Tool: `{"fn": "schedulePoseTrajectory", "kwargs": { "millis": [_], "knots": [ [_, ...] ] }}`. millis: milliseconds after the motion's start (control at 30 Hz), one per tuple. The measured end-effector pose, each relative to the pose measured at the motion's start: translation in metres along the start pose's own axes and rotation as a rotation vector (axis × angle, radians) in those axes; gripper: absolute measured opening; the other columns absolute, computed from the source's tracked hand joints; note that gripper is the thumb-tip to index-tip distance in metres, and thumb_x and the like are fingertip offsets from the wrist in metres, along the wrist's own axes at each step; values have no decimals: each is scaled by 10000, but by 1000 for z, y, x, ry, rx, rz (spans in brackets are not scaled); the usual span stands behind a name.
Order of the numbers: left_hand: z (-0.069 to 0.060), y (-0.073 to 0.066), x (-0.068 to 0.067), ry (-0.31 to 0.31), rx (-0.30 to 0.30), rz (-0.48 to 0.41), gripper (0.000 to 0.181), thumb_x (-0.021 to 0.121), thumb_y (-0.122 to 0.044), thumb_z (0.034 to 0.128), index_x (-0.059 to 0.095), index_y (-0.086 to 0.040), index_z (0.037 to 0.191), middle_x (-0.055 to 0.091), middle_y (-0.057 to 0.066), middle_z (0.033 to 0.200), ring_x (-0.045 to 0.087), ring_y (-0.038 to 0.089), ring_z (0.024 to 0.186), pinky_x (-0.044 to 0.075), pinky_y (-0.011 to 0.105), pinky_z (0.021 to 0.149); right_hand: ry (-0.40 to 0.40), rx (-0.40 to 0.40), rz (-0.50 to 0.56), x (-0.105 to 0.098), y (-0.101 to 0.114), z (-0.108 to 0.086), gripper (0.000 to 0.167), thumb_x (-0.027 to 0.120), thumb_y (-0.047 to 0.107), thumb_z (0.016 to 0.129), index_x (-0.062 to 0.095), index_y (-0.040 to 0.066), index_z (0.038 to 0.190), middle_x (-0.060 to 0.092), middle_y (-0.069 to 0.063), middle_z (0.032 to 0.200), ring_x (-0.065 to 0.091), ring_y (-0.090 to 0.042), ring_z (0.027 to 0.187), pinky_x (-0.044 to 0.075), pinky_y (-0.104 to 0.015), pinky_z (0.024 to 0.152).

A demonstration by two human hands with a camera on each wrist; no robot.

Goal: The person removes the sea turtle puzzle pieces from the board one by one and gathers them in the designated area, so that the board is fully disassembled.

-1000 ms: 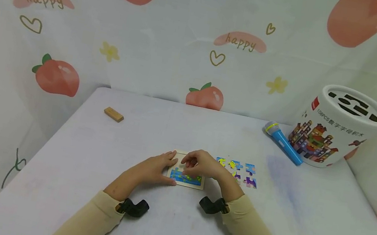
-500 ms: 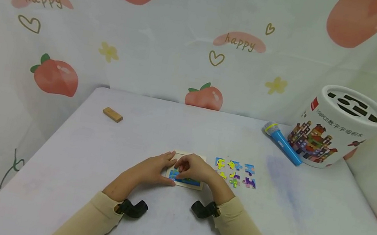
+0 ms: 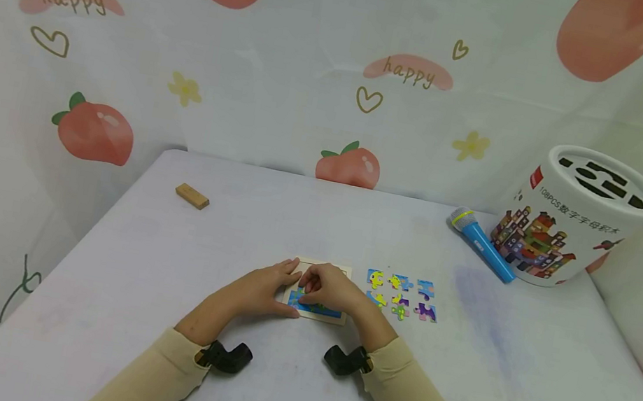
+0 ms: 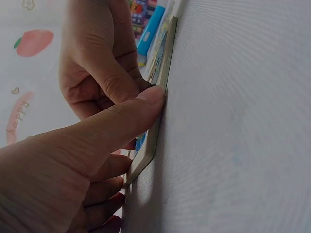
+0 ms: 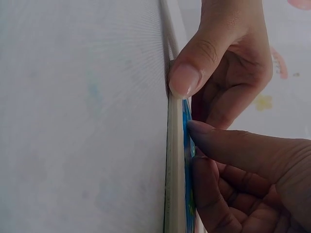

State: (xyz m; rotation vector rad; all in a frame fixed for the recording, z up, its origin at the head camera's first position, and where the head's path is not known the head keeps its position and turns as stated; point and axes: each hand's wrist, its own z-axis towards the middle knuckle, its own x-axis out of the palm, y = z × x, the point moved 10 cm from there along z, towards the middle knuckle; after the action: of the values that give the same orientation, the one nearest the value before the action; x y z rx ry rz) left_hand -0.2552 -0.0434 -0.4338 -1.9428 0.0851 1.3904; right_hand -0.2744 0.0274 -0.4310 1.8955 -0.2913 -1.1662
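A small wooden jigsaw tray point(image 3: 322, 319) lies on the table with a strip of blue puzzle point(image 3: 316, 309) along its near part. My left hand point(image 3: 263, 288) grips the tray's left side, thumb at the near edge and fingers farther up. Over the tray, my right hand point(image 3: 335, 287) has its thumb and forefinger close together, pinching a puzzle piece point(image 5: 193, 148) low against the surface. Most of that piece is hidden by the fingertips. Several loose puzzle pieces point(image 3: 401, 299) in yellow, purple and blue lie just right of the tray.
A blue toy microphone point(image 3: 483, 245) leans by a large white bucket point(image 3: 574, 218) at the back right. One small wooden block point(image 3: 192, 196) lies at the back left. Printed cloth point(image 3: 265, 77) hangs behind the table.
My right hand has shifted left and lowered over the tray, then stays nearly still. This uncovers more of the loose pieces. The left hand keeps its place on the tray.
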Motion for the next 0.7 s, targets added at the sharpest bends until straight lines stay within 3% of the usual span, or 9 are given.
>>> {"fn": "schedulePoseTrajectory", "kwargs": {
  "millis": [700],
  "knots": [
    [0,0,0,-7,17,-15,790,710,-408,797,369,-58,1417,205,164,1536,194,318,1426,285,499,1102,-7,-45,53,0,0,0,175,692,38,812,567,17,932,584,-22,776,515,-85,697,444,-176,637]
  ]
}}
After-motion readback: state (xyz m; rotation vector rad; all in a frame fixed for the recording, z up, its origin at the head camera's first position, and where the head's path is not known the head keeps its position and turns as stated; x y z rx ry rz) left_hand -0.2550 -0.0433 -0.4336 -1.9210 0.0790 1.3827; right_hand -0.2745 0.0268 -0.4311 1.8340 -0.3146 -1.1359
